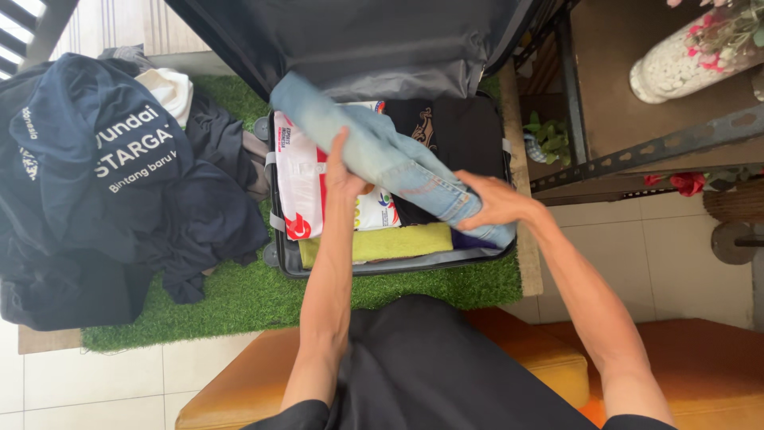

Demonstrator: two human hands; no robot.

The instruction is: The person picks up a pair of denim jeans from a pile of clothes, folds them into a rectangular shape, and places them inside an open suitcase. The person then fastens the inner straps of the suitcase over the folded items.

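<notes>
At frame centre, my left hand [344,177] and right hand [495,204] gripped folded light-blue denim jeans [382,151] above the open dark suitcase [398,264]; packing seemed underway, lowering them flat probably next.
</notes>
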